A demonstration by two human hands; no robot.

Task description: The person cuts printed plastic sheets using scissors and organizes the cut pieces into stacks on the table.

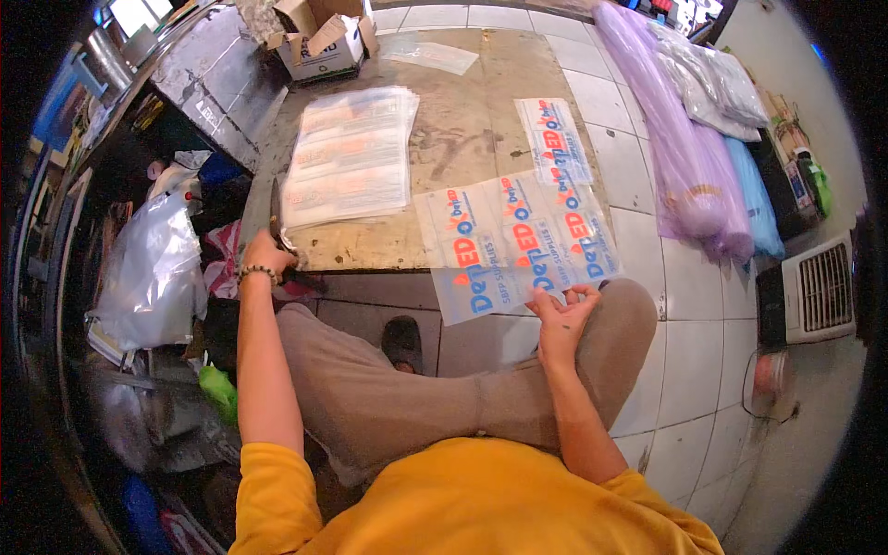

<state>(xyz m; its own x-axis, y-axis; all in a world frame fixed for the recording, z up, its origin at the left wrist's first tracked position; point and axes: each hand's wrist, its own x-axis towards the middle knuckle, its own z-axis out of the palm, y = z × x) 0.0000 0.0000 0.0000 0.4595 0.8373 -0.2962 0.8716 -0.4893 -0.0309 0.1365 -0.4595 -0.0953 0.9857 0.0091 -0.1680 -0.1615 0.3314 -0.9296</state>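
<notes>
My right hand is closed in a pinch at the near edge of a clear plastic sheet printed in blue and red. The sheet lies partly on the low table and hangs over its front edge toward my knee. At the table's left corner my left hand, with a beaded bracelet at the wrist, is closed around a pair of dark scissors; its fingers partly hide them. The blades point away, beside a stack of printed clear plastic sheets. A smaller printed plastic piece lies at the table's right edge.
The worn wooden table bears an open cardboard box and a loose clear piece at its far side. Purple plastic rolls lie on the tiled floor at right. Clear plastic bags crowd the left side.
</notes>
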